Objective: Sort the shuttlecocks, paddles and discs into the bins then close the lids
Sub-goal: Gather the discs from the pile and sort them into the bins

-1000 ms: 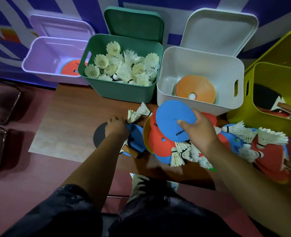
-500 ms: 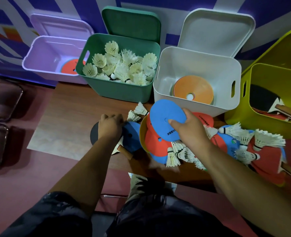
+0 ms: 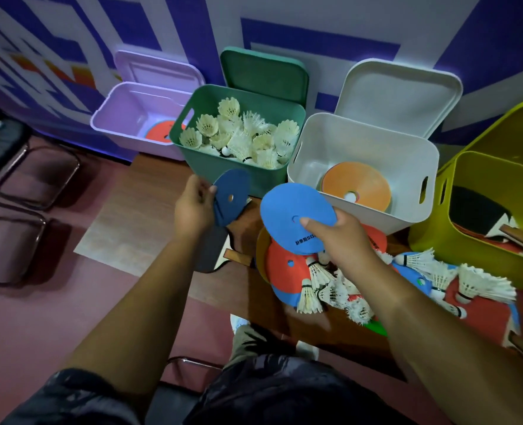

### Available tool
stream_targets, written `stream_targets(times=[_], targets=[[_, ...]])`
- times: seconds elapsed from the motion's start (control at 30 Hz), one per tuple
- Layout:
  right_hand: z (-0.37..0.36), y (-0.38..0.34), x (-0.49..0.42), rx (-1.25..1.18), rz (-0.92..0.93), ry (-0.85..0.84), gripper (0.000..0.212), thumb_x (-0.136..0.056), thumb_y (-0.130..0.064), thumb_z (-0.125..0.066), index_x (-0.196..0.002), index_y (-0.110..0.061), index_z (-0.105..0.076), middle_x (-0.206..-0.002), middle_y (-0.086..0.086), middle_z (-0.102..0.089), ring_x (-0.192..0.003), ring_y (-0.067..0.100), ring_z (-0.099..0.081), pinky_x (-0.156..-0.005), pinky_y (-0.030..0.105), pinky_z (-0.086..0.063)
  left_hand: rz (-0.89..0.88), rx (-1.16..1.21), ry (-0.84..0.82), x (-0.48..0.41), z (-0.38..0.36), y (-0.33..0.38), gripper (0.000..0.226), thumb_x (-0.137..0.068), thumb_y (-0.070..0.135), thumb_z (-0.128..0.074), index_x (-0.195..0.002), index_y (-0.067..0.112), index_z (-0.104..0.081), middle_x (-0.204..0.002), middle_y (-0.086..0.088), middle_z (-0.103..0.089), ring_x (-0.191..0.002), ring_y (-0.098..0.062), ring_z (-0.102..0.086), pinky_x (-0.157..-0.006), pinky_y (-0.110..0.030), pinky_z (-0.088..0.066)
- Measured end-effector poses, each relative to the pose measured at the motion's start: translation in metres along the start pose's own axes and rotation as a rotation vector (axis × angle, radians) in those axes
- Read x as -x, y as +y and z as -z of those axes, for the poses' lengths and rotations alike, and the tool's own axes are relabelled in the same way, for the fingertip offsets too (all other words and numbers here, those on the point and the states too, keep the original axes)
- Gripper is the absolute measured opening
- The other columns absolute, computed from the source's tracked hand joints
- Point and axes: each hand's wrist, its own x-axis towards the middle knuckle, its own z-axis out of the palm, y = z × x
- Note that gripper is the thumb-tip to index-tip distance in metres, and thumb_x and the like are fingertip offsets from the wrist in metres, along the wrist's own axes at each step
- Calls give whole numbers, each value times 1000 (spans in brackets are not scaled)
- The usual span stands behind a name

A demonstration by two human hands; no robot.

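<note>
My L hand (image 3: 194,207) pinches the near edge of a dark blue disc (image 3: 231,196), held tilted just in front of the green bin (image 3: 263,179). The disc's far edge is close to the bin's front wall; can't tell if they touch. R hand (image 3: 343,237) grips a light blue disc (image 3: 297,216), thumb on top by the centre hole, fingers under, and its far edge is just short of the white bin (image 3: 370,125). There's open room between the hands, above the table (image 3: 137,216). Left of L hand is bare wood, then maroon floor (image 3: 24,317) and chair frames (image 3: 24,179) well apart. Beyond L hand, shuttlecocks (image 3: 248,136) fill the green bin; further left is the purple bin (image 3: 122,118) w/ a red disc (image 3: 159,133) inside. Beyond R hand, orange discs (image 3: 358,182) lie in the white bin; to its right the yellow bin (image 3: 475,250) holds paddles (image 3: 481,216). Under R wrist is a heap (image 3: 287,271) of red and blue discs plus loose shuttlecocks (image 3: 484,283). Below L hand a dark paddle (image 3: 214,250) lies flat. Lids (image 3: 263,75) stand open against the patterned wall (image 3: 315,19).
</note>
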Motion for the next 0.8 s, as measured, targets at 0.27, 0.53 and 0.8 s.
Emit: stream_targets(times=[0.27,0.53,0.8], targets=[[-4,-34,2,-235,61,-95,31,-94,-15,-78,-123,-23,-73,-103,-12,-81,-92,8,-78,-71,23,-60,161,489,-225,42,17,52,18,-107,36,-55,-105,18,-58,-93,-4,-61,-81,-19,-56,-68,-39,-44],[-4,-42,8,-223,169,-104,41,-90,-14,-83,-118,-39,-67,-114,-10,-77,-103,12,-75,-91,43,-63,197,625,-308,71,14,84,35,-111,45,-47,-107,19,-70,-108,-6,-76,-96,-19,-72,-80,-39,-58],[-30,-35,11,89,211,-113,42,-93,-21,-75,-125,-40,-55,-116,-15,-66,-101,8,-68,-84,38,-61,154,581,-315,96,19,61,18,-103,12,-62,-118,23,-61,-127,-8,-70,-112,-31,-71,-80,-45,-62]])
